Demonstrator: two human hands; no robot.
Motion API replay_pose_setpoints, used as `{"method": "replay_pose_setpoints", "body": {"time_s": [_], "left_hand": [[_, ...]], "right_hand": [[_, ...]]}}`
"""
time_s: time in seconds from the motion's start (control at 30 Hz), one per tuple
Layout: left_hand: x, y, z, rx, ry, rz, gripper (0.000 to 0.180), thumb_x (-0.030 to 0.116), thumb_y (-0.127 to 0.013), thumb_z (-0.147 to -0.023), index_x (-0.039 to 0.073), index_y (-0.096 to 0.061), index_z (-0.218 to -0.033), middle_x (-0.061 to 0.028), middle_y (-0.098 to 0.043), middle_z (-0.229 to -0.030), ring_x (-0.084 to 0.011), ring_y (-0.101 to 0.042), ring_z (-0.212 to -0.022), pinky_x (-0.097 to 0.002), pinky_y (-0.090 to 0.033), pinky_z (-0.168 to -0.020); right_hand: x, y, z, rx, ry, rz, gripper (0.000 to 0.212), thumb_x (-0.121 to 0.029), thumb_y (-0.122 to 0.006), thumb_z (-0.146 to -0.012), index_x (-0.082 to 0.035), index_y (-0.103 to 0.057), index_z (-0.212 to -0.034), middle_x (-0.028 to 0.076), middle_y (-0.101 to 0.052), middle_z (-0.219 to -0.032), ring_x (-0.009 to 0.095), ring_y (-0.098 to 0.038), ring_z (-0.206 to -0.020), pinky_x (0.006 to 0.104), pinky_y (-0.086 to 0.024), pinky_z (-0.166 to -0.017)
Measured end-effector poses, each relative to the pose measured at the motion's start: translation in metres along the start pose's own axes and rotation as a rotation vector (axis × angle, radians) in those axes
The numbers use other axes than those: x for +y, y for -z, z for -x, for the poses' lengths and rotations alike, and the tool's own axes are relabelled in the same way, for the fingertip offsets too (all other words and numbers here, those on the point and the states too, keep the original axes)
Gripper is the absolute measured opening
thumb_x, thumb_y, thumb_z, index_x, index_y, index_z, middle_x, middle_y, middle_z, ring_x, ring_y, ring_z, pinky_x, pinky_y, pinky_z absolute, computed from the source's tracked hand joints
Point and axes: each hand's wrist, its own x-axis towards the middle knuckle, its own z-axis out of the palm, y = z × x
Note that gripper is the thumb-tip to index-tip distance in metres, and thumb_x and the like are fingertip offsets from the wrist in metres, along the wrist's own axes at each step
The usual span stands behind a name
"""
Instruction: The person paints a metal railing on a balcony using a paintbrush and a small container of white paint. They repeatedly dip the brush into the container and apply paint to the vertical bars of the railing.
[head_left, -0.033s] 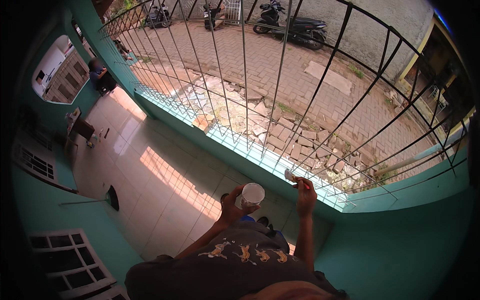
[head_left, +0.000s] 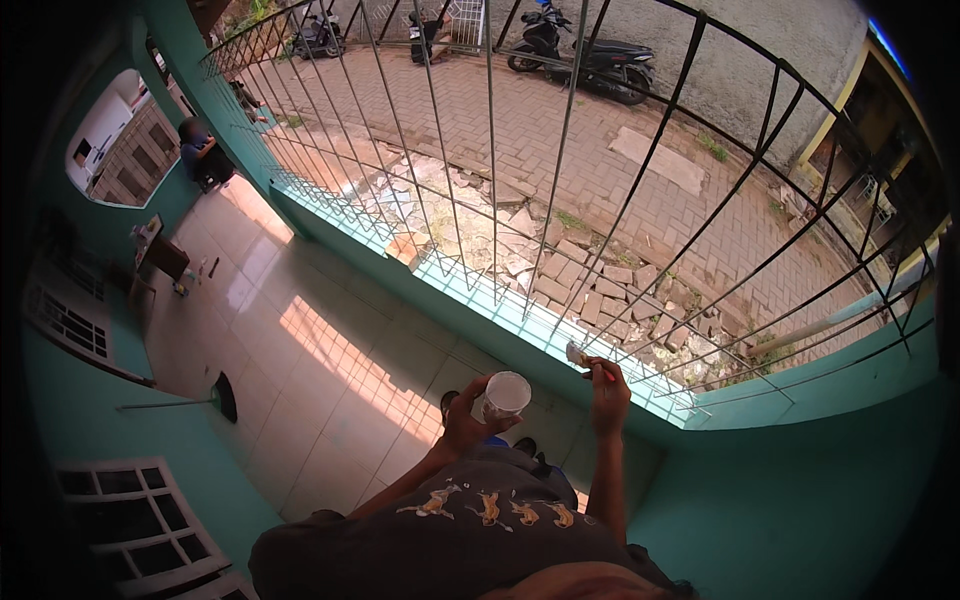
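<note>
My left hand (head_left: pixel 466 424) is wrapped round a clear plastic cup (head_left: pixel 507 396) with something white in it, held upright in front of my shirt. Pinched in my right hand (head_left: pixel 608 395) is a small paintbrush (head_left: pixel 577 354) with a reddish handle end. Its bristle end looks coated in pale paint and points left. The brush is over the light teal ledge (head_left: pixel 540 330) of the low wall, close to the bars of a metal grille (head_left: pixel 632 202); whether it touches either cannot be made out.
A broom (head_left: pixel 226 397) leans by the left wall. Farther back, a small brown table (head_left: pixel 163 256) has items around it, and a person (head_left: pixel 196 155) sits near the pillar. Beyond the grille lie loose bricks (head_left: pixel 608 290) and a parked motorbike (head_left: pixel 590 58).
The brush in my right hand has shifted slightly left and down in view, its bristle end turned a little. The cup sits marginally lower, with both grips unchanged.
</note>
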Motion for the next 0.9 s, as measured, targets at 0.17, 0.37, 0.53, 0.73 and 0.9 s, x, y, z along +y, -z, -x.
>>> {"method": "replay_pose_setpoints", "body": {"time_s": [0.17,0.37,0.53,0.73,0.9], "left_hand": [[0.011,-0.001,-0.006,-0.1,-0.157,0.02,0.069,0.019,-0.09,-0.072,0.006,-0.056,-0.13,-0.0088,-0.066,-0.118,-0.0174,-0.062,-0.113,-0.034,-0.049,-0.099],[0.006,0.013,-0.026,-0.221,-0.229,0.015,0.07,0.018,-0.09,-0.072,0.006,-0.056,-0.132,-0.011,-0.066,-0.123,-0.0194,-0.062,-0.116,-0.0358,-0.049,-0.099],[0.012,0.028,-0.041,-0.268,-0.245,-0.005,0.07,0.018,-0.09,-0.072,0.006,-0.056,-0.133,-0.0109,-0.066,-0.123,-0.0198,-0.062,-0.116,-0.0361,-0.049,-0.099],[0.003,0.039,-0.063,-0.291,-0.237,-0.042,0.071,0.019,-0.09,-0.072,0.005,-0.056,-0.133,-0.0113,-0.065,-0.124,-0.0213,-0.062,-0.117,-0.0363,-0.049,-0.099],[-0.012,0.041,-0.072,-0.225,-0.303,0.017,0.07,0.02,-0.089,-0.073,0.006,-0.056,-0.133,-0.0112,-0.065,-0.125,-0.0208,-0.061,-0.117,-0.0361,-0.049,-0.099]], "right_hand": [[-0.006,-0.022,0.004,0.015,0.042,0.052,0.012,-0.005,-0.055,-0.1,0.002,-0.064,-0.105,0.01,-0.071,-0.099,0.015,-0.067,-0.08,0.0287,-0.053,-0.077],[0.024,-0.027,0.033,0.091,-0.092,0.024,0.013,-0.007,-0.055,-0.1,0.003,-0.063,-0.104,0.012,-0.071,-0.099,0.015,-0.066,-0.079,0.0295,-0.054,-0.075],[0.019,-0.032,0.036,0.129,-0.152,0.07,0.015,-0.009,-0.054,-0.101,0.004,-0.062,-0.105,0.013,-0.071,-0.1,0.015,-0.065,-0.079,0.0293,-0.053,-0.075],[0.019,-0.039,0.019,0.127,-0.145,0.165,0.017,-0.01,-0.054,-0.101,0.003,-0.063,-0.105,0.012,-0.071,-0.098,0.015,-0.066,-0.08,0.0287,-0.052,-0.074],[0.006,-0.048,0.009,0.074,-0.185,0.187,0.015,-0.009,-0.056,-0.1,0.003,-0.063,-0.105,0.011,-0.072,-0.098,0.015,-0.067,-0.08,0.0291,-0.052,-0.074]]}}
